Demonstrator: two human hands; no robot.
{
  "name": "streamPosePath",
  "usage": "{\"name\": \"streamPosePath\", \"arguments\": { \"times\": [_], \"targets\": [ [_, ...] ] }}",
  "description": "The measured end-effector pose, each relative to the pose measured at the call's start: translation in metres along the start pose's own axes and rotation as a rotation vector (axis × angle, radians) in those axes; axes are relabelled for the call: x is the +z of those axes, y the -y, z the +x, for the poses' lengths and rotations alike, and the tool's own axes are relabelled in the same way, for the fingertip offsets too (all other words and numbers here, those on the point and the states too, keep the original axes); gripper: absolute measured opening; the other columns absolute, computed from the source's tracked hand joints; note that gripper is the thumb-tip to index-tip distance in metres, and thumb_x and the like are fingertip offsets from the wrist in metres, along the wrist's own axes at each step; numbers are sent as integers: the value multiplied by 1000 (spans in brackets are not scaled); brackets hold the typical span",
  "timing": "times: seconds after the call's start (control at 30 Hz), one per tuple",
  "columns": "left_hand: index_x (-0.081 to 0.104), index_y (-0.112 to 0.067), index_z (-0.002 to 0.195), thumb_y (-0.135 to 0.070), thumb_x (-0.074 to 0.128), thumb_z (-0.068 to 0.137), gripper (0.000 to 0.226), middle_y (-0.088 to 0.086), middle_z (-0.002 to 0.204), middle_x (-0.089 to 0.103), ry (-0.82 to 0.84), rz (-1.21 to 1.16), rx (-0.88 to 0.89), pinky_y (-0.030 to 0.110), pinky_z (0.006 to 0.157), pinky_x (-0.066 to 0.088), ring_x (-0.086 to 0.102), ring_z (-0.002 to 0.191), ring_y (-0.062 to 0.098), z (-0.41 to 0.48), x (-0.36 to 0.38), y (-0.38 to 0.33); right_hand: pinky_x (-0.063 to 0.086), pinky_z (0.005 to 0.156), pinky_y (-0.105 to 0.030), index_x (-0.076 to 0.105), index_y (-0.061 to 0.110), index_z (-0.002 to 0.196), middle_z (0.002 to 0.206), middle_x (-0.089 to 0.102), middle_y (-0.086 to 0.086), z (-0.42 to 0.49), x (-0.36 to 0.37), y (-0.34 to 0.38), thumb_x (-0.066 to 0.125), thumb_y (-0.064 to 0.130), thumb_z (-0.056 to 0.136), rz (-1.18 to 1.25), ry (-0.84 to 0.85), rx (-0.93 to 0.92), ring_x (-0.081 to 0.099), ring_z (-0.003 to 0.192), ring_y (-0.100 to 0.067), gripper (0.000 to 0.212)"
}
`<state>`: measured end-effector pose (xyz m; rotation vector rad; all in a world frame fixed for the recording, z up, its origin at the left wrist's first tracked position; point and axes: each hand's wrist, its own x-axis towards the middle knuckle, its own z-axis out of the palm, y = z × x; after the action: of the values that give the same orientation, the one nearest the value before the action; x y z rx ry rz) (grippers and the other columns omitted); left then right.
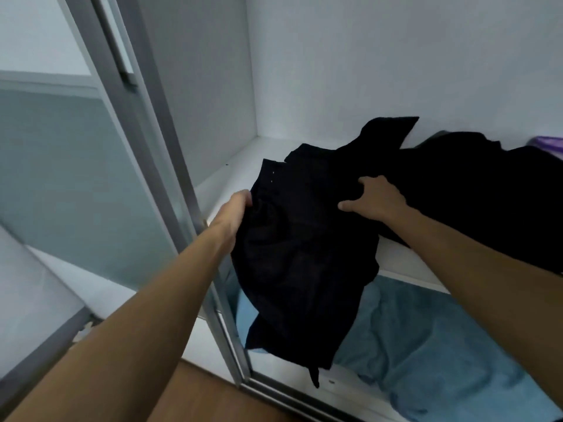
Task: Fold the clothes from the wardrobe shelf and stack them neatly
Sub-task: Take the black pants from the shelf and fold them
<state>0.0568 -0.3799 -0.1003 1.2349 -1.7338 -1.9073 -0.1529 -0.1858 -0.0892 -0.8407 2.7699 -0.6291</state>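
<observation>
A black garment (304,254) lies half on the white wardrobe shelf (231,166) and hangs over its front edge. My left hand (236,213) grips the garment's left edge. My right hand (373,197) clutches a fold near its top. More black clothing (475,193) is piled on the shelf to the right, partly under my right forearm. Whether the two dark masses are one piece or separate ones is unclear.
A purple item (548,144) peeks out at the shelf's far right. Blue fabric (426,345) lies crumpled in the compartment below. A sliding door with a metal frame (170,166) stands to the left. Wooden floor (198,400) shows at the bottom.
</observation>
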Motion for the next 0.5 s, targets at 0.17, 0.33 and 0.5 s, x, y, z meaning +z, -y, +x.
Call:
{"name": "streamPosePath", "arguments": {
  "times": [0.17,0.33,0.5],
  "targets": [
    [76,-18,102,-72,73,63,67,9,102,77,191,80,-137,36,77,57,75,91,28,-7,7,28,57,73,-37,62,4,90,99,62,-14,-8,31,-14,61,4,86,64,-53,-107,65,92,-35,5],
    [69,-12,111,-52,77,76,54,11,99,77,124,113,-235,34,72,59,75,89,29,-15,25,35,49,86,-22,69,7,108,101,63,3,-35,39,-25,64,2,92,416,-123,-229,60,94,-9,17],
    [68,-7,107,-31,72,82,35,16,100,73,-87,46,-165,38,73,57,70,88,34,-13,45,45,52,77,-20,70,22,91,80,63,16,-88,34,-25,68,7,89,374,63,-430,62,78,2,15]
  ]
}}
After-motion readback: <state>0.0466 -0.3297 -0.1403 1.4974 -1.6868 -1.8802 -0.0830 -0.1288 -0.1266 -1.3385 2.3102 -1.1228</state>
